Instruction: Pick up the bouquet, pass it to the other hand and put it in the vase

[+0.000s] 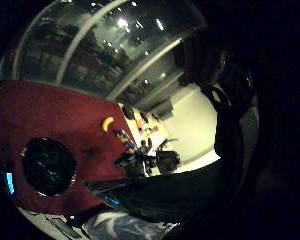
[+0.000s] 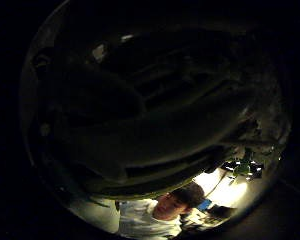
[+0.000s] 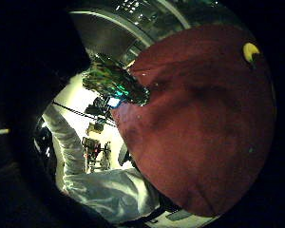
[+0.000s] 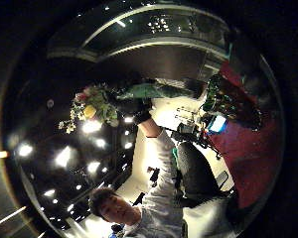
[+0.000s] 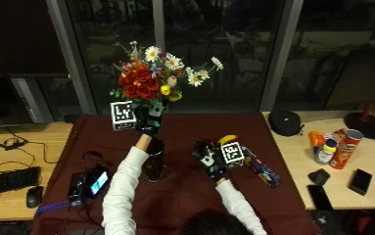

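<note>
My left hand (image 5: 149, 121) is raised above the table and grips the stems of the bouquet (image 5: 151, 78), red, white and yellow flowers held upright. The right thumb side view shows that hand (image 4: 131, 106) around the green-wrapped stems with the bouquet's blooms (image 4: 92, 108) beyond it. Dark stems fill the left thumb side view. The dark glass vase (image 5: 153, 164) stands on the maroon cloth (image 5: 187, 196) right under my left forearm; its mouth (image 1: 48, 166) is seen from above. My right hand (image 5: 208, 157) hovers open to the right of the vase (image 3: 115, 80), holding nothing.
A banana (image 5: 226, 139) and a blue packet (image 5: 262, 170) lie just beyond my right hand. On the right of the wooden table are a crisps tube (image 5: 346, 149), bottles (image 5: 324, 147), a phone (image 5: 360, 181) and a black case (image 5: 285, 122). A lit device (image 5: 92, 181) sits at the cloth's left edge.
</note>
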`<state>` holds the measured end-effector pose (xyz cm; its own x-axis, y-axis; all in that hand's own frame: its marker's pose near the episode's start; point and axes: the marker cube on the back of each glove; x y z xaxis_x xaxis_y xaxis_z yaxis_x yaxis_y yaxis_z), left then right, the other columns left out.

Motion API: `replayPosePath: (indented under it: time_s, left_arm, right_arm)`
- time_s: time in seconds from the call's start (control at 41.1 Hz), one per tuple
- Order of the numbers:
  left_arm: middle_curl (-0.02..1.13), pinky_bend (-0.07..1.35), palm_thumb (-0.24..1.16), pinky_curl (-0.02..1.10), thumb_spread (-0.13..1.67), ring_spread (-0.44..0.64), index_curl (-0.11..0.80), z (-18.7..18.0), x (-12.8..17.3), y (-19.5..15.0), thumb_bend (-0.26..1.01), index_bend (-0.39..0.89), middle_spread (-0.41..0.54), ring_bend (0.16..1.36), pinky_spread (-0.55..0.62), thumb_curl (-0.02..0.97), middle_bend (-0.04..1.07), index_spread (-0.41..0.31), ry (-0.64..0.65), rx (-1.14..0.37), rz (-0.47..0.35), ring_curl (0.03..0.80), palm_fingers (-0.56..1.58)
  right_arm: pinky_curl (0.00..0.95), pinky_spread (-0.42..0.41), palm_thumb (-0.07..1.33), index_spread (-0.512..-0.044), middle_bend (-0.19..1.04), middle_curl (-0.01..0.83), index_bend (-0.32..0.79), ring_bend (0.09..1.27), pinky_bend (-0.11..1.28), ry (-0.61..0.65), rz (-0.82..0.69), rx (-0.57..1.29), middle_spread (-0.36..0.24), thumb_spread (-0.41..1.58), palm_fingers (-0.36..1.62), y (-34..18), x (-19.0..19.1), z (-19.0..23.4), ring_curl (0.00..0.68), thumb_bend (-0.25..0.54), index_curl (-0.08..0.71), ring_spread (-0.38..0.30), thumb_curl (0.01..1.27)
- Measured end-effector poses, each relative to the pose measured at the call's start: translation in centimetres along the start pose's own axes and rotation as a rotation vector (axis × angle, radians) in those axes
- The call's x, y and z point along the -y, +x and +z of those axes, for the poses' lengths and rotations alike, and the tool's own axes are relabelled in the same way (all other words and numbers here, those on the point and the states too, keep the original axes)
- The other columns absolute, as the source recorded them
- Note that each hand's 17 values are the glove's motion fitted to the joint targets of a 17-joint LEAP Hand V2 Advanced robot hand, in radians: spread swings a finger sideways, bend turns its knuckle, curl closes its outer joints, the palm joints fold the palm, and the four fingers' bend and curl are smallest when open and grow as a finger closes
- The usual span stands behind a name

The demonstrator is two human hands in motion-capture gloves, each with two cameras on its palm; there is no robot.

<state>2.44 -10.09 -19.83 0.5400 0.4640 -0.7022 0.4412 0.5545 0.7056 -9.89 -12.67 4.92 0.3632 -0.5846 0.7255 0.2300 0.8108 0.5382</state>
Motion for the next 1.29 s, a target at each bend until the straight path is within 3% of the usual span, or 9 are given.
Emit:
replayPosePath:
  time_s: [0.097, 0.122, 0.17, 0.219, 0.292, 0.754, 0.876, 1.046, 1.289]
  left_arm:
    - [0.59, 0.61, 0.67, 0.53, 0.5, -0.34, 0.514, -1.8, 0.9, -0.3, -0.04, 0.46, -0.303, 0.84, -0.35, 0.627, 0.74, -0.308, 0.14, 0.082, 0.023, 0.486, 1.34]
    - [0.59, 0.61, 0.67, 0.53, 0.5, -0.34, 0.517, -2.2, 1.0, -0.5, -0.04, 0.46, -0.303, 0.84, -0.35, 0.63, 0.74, -0.308, 0.178, 0.101, 0.027, 0.487, 1.34]
    - [0.59, 0.6, 0.68, 0.53, 0.5, -0.34, 0.519, -2.9, 1.1, -1.0, -0.04, 0.45, -0.301, 0.84, -0.35, 0.635, 0.74, -0.305, 0.242, 0.136, 0.032, 0.487, 1.31]
    - [0.59, 0.59, 0.68, 0.53, 0.49, -0.34, 0.524, -3.2, 0.9, -1.6, -0.04, 0.45, -0.3, 0.84, -0.34, 0.639, 0.74, -0.305, 0.284, 0.152, 0.016, 0.487, 1.31]
    - [0.59, 0.58, 0.68, 0.53, 0.5, -0.34, 0.53, -3.4, 0.4, -2.1, -0.04, 0.45, -0.296, 0.83, -0.34, 0.645, 0.73, -0.3, 0.324, 0.142, -0.039, 0.487, 1.28]
    - [0.59, 0.5, 0.63, 0.53, 0.69, -0.33, 0.55, -5.2, -0.6, -8.4, -0.04, 0.39, -0.289, 0.79, -0.31, 0.608, 0.7, -0.285, 0.345, 0.143, -0.167, 0.482, 1.28]
    - [0.59, 0.48, 0.6, 0.54, 0.76, -0.33, 0.556, -5.7, -0.9, -10.3, -0.05, 0.38, -0.293, 0.78, -0.31, 0.582, 0.7, -0.289, 0.34, 0.172, -0.176, 0.479, 1.27]
    - [0.59, 0.45, 0.56, 0.54, 0.86, -0.32, 0.561, -6.6, -0.9, -11.8, -0.04, 0.37, -0.291, 0.76, -0.3, 0.531, 0.69, -0.29, 0.33, 0.181, -0.173, 0.476, 1.26]
    - [0.59, 0.42, 0.53, 0.53, 0.94, -0.32, 0.56, -6.7, -2.6, -13.2, -0.04, 0.33, -0.293, 0.73, -0.3, 0.472, 0.68, -0.289, 0.218, 0.181, -0.279, 0.468, 1.24]
  right_arm:
    - [0.404, -0.047, 0.66, -0.254, 0.36, 0.453, 0.09, 0.6, 0.47, 0.039, 0.243, 0.087, -0.116, 0.93, 0.76, -0.7, -0.9, -1.3, 0.423, -0.043, 0.369, -0.164, 0.51]
    - [0.413, -0.008, 0.65, -0.269, 0.29, 0.432, 0.07, 0.56, 0.5, 0.049, 0.241, 0.077, -0.116, 0.93, 0.58, -0.6, -0.7, -1.6, 0.414, -0.045, 0.358, -0.148, 0.5]
    - [0.412, 0.0, 0.65, -0.267, 0.33, 0.448, 0.1, 0.59, 0.49, 0.067, 0.173, 0.034, -0.108, 0.94, 0.69, -0.3, 0.0, -2.1, 0.435, -0.035, 0.365, -0.148, 0.5]
    - [0.415, 0.069, 0.64, -0.292, 0.23, 0.414, 0.06, 0.52, 0.53, 0.082, 0.111, 0.001, -0.1, 0.96, 0.44, -0.2, 0.6, -2.6, 0.402, -0.039, 0.327, -0.11, 0.49]
    - [0.409, 0.128, 0.63, -0.306, 0.19, 0.397, 0.06, 0.48, 0.56, 0.098, 0.232, 0.032, -0.068, 0.97, 0.31, -0.6, 0.4, -2.9, 0.383, -0.034, 0.297, -0.065, 0.48]
    - [0.357, 0.234, 0.63, -0.306, 0.17, 0.349, 0.16, 0.45, 0.53, 0.082, 0.112, -0.044, -0.015, 1.02, 0.3, -0.1, 0.1, -3.2, 0.33, -0.023, 0.27, 0.02, 0.45]
    - [0.351, 0.239, 0.64, -0.304, 0.17, 0.343, 0.16, 0.44, 0.51, 0.087, 0.273, 0.0, -0.008, 1.03, 0.31, -0.2, -0.5, -2.9, 0.327, -0.022, 0.279, 0.024, 0.45]
    - [0.344, 0.243, 0.66, -0.294, 0.17, 0.333, 0.18, 0.42, 0.49, 0.072, 0.264, 0.003, -0.004, 1.04, 0.33, 0.5, -0.5, -2.6, 0.322, -0.018, 0.296, 0.027, 0.45]
    - [0.34, 0.244, 0.66, -0.282, 0.17, 0.321, 0.17, 0.4, 0.46, 0.051, 0.287, -0.009, -0.002, 1.06, 0.35, -1.0, -0.8, -1.8, 0.317, -0.023, 0.319, 0.029, 0.45]
